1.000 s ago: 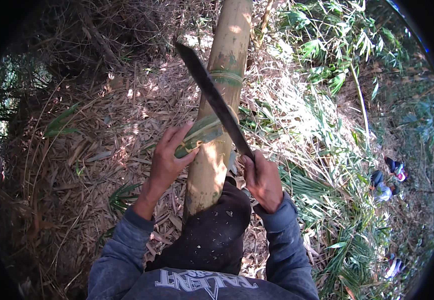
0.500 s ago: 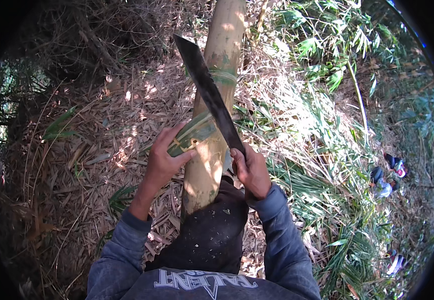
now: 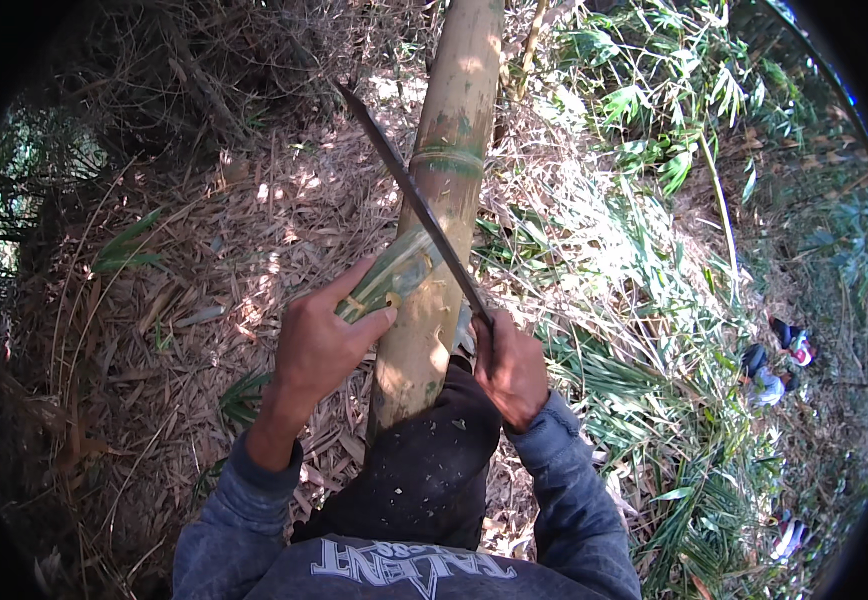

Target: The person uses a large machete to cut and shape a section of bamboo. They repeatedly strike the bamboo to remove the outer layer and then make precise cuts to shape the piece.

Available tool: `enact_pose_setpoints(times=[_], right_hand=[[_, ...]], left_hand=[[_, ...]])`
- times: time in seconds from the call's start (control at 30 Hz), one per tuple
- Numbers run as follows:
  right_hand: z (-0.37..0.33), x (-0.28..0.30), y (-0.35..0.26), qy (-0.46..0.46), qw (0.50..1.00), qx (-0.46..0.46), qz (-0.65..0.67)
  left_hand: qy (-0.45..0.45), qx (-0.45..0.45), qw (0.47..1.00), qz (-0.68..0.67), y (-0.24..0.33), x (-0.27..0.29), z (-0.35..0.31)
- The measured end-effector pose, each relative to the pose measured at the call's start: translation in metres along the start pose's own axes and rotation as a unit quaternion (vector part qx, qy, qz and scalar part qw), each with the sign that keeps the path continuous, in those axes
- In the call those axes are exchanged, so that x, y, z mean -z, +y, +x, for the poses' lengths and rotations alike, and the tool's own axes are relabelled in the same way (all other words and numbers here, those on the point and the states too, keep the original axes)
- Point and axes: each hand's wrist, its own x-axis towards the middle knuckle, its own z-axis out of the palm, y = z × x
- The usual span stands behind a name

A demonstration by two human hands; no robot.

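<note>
My right hand (image 3: 510,368) is closed around the handle end of a long dark machete (image 3: 404,185). Its blade slants up to the left across the bamboo pole (image 3: 451,120), seen nearly edge-on. In my left hand (image 3: 319,340), between thumb and fingers, is a small bundle of green bamboo strips (image 3: 386,275) with yellowish bits near my thumb. The strips' far end lies over the pole, close under the blade; whether the blade touches them I cannot tell. The thick, pale pole runs away from me, its near end at my dark trouser leg (image 3: 424,460).
Dry fallen leaves (image 3: 204,330) cover the ground on the left. Cut green foliage (image 3: 604,375) lies to the right, with leafy bamboo (image 3: 674,90) beyond. People (image 3: 766,375) are at the far right edge. Tangled dry branches (image 3: 204,80) stand at the far left.
The machete has rolled from showing its flat side to nearly edge-on, and my right hand has turned and lowered slightly. My left hand has shifted a little, still holding the strips.
</note>
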Motion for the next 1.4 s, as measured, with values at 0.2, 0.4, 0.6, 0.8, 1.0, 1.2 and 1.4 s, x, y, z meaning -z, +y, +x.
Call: enact_pose_setpoints(times=[0.2,0.4,0.6,0.8,1.0,1.2,1.4], right_hand=[[0.011,0.005,-0.032,0.082,0.995,0.056,0.02],[0.0,-0.016,-0.001,0.007,0.999,0.007,-0.053],[0.006,-0.008,-0.02,0.063,0.997,0.026,-0.035],[0.007,-0.019,-0.002,0.028,0.999,0.019,-0.029],[0.003,-0.002,-0.008,-0.02,0.99,-0.091,0.103],[0.012,0.031,-0.022,0.055,0.938,-0.183,0.291],[0.019,0.026,-0.027,0.009,0.808,-0.312,0.501]], left_hand=[[-0.004,0.036,0.995,0.098,0.022,0.007,0.002],[0.047,-0.052,0.993,0.096,0.006,-0.002,0.006],[0.03,-0.003,0.995,0.097,0.008,0.0,0.003],[0.05,-0.04,0.992,0.104,0.007,-0.001,0.004],[0.0,-0.083,0.996,0.041,-0.029,-0.006,0.01],[0.069,-0.085,0.987,-0.118,-0.05,-0.051,0.019],[-0.025,0.002,0.94,-0.341,-0.041,-0.069,0.013]])
